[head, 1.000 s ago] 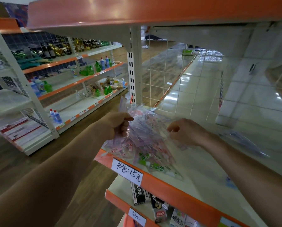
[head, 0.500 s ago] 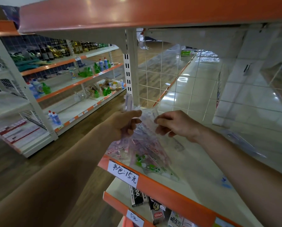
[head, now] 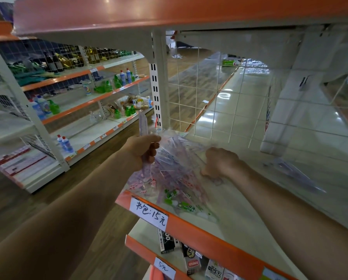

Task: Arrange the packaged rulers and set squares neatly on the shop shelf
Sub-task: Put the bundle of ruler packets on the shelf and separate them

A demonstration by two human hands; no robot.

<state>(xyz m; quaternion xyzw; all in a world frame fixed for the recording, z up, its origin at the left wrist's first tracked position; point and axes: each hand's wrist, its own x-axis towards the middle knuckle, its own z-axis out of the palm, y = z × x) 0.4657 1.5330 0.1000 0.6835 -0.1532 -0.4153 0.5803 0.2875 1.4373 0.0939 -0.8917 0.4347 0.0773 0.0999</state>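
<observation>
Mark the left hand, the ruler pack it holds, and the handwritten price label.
left hand point(head: 142, 151), head view, back of the hand.
ruler pack point(head: 143, 126), head view, upper end sticking up above the grip.
price label point(head: 149, 213), head view, middle of the white paper.

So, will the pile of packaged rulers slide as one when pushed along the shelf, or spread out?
Probably it spreads: the pile of packaged rulers is loose glossy sleeves lying crisscross on the smooth shelf, so they likely slip over each other. The packet in the left hand stands upright above the grip, so each seems stiff.
</observation>
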